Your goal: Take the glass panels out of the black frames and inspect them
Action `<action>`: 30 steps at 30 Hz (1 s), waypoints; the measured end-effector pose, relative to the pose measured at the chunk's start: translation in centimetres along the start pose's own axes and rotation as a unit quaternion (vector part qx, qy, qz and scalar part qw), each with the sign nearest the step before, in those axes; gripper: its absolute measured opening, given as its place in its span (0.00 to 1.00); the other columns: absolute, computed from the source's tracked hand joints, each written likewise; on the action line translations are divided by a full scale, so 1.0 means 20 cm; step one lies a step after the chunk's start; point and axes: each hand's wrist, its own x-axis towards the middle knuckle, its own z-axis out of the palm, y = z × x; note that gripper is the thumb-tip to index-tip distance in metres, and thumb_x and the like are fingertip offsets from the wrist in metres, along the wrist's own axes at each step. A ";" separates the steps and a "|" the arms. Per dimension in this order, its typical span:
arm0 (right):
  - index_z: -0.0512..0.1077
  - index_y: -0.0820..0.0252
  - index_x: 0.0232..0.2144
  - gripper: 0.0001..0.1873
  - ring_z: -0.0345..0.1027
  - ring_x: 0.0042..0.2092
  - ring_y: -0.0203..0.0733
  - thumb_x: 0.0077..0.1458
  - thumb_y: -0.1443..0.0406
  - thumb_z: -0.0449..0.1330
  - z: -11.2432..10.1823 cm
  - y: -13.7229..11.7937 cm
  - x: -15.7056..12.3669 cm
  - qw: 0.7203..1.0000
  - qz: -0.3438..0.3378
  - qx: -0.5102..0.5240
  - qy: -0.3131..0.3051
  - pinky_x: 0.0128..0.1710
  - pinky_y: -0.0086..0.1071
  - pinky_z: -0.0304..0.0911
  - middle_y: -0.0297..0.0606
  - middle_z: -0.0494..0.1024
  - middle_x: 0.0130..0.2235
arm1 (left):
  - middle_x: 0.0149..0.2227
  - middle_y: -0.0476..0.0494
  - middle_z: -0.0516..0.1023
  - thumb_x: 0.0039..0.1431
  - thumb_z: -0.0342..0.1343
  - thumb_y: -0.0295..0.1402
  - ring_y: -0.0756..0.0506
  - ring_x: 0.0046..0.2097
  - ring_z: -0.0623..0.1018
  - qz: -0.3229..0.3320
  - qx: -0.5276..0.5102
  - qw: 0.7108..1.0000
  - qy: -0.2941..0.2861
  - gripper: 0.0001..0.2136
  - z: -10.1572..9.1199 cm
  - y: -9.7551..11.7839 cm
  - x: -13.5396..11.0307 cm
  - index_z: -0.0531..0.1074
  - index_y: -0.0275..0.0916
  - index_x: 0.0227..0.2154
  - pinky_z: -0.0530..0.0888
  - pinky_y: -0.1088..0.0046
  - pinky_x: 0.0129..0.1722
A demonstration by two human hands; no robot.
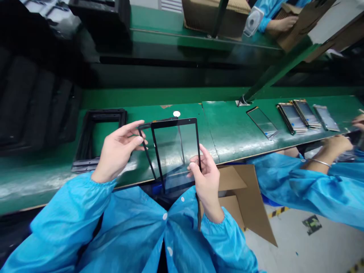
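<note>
Your left hand (117,148) pinches the thin frame (148,158), your right hand (207,176) the glass panel (176,151), likely light but brittle, safest by its edges.

From my end, I had both arms (71,206) reaching forward, left hand (118,149) in a pinch aimed rightward, right hand (207,176) pinching too, slightly lower (both bare, btw).
</note>
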 end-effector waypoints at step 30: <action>0.77 0.57 0.59 0.30 0.73 0.32 0.39 0.54 0.63 0.75 -0.21 0.13 -0.04 0.999 -0.021 -0.040 -0.012 0.31 0.33 0.73 0.35 0.80 0.34 | 0.35 0.45 0.83 0.57 0.69 0.29 0.46 0.32 0.81 -0.061 -0.034 0.993 -0.094 0.18 0.07 0.18 -0.21 0.86 0.45 0.51 0.82 0.71 0.32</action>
